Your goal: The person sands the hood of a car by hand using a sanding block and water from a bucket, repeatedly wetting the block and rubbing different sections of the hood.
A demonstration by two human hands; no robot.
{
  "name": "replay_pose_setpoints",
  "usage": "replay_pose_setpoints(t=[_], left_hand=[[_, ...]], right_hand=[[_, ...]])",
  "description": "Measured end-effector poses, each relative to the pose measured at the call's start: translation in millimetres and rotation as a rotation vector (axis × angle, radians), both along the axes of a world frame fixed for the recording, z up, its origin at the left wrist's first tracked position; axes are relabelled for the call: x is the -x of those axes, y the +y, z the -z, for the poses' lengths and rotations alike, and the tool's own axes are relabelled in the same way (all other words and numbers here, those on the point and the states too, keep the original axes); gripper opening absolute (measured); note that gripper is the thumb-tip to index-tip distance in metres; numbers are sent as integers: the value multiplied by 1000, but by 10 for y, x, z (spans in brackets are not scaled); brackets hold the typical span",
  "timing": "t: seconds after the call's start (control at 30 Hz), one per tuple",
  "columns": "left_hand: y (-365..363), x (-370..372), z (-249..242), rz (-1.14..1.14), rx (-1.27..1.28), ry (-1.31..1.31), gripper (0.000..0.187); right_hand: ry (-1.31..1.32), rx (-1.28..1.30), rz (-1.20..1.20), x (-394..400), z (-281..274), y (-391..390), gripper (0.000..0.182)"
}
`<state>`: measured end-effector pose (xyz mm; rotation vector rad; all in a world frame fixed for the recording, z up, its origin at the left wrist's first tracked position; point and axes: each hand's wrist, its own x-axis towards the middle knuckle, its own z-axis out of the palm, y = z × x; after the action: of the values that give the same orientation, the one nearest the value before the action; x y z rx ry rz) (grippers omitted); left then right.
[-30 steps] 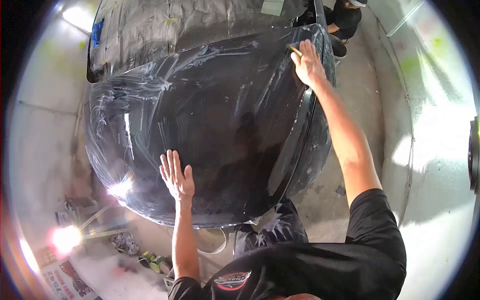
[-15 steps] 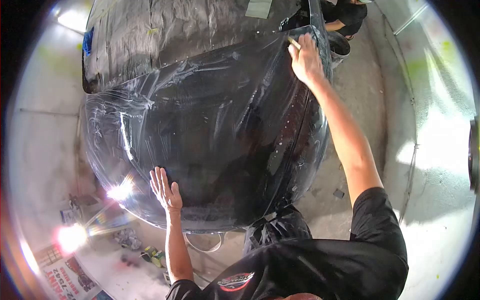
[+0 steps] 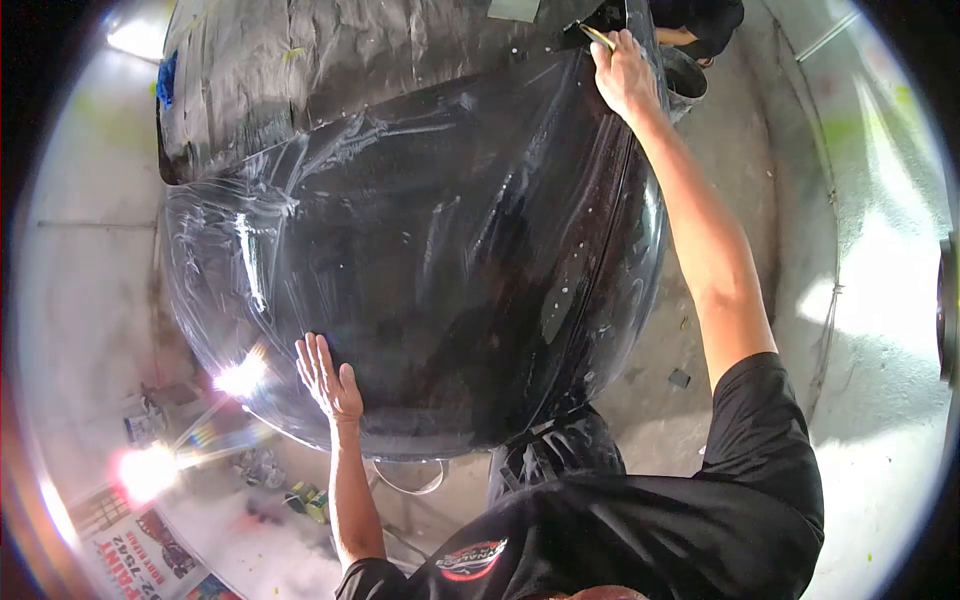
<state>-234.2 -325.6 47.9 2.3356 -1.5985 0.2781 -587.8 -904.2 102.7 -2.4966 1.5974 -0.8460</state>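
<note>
A car's dark hood [image 3: 420, 260], wet and streaked with whitish residue, fills the middle of the view. My left hand [image 3: 333, 385] lies flat on its near left part, fingers stretched out. At the far right corner of the hood, near the masked windshield, my right hand [image 3: 628, 78] presses a thin, yellow-edged pad [image 3: 597, 37] against the surface. Most of the pad is hidden under the fingers, so its exact kind does not show.
Wrinkled masking sheet [image 3: 350, 70] covers the windshield. A dark bucket [image 3: 682, 78] stands on the floor beside the car, close to another person [image 3: 705, 25]. Bright work lamps [image 3: 148, 472] shine at the lower left, near a printed banner [image 3: 150, 555].
My right hand has moved farther away along the hood's right edge, taking the pad toward the windshield corner. The left hand stays at the same place on the hood.
</note>
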Motion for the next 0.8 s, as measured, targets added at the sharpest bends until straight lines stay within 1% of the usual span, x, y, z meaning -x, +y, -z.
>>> replay_pose_setpoints(t=[0.07,0.13,0.17,0.2,0.27,0.33,0.37,0.47,0.5,0.53,0.57,0.6,0.67,0.7,0.73,0.8], left_hand=[[-12,-1,0,1,0,1,64],[-22,-7,-1,-3,3,-2,63],[-10,-3,4,-5,2,-1,63],[-3,-3,6,-3,5,-1,63],[-8,-9,16,1,13,-4,63],[-22,-2,3,3,12,3,63],[-17,5,-4,2,11,7,63],[-36,42,-59,-5,-5,17,63],[-66,20,-38,2,4,9,63],[-45,1,3,7,11,2,63],[-11,-12,14,12,14,-7,63],[-19,-11,-10,11,2,-9,63],[-25,23,-54,-2,-19,-17,62],[0,23,-92,-6,-36,-14,63],[10,36,-118,-9,-43,-9,63],[-14,16,-40,18,5,-9,63]], right_hand=[[-121,10,2,44,121,230,49],[-202,56,42,50,173,675,50],[-130,198,43,74,396,816,51],[-58,337,46,73,473,919,51],[-99,268,38,76,486,767,50],[-145,160,47,16,200,462,49],[-141,16,71,-10,103,325,47],[-218,24,119,-54,12,664,45],[-231,-81,120,-44,-34,975,49],[-185,11,112,-30,241,1165,56],[-148,-121,49,1,171,1476,62],[-108,-40,8,32,373,1600,63],[-89,8,12,25,375,1497,63],[-89,58,4,9,326,1277,63],[-86,117,-3,-10,246,909,62],[-47,101,23,-17,164,264,57]])
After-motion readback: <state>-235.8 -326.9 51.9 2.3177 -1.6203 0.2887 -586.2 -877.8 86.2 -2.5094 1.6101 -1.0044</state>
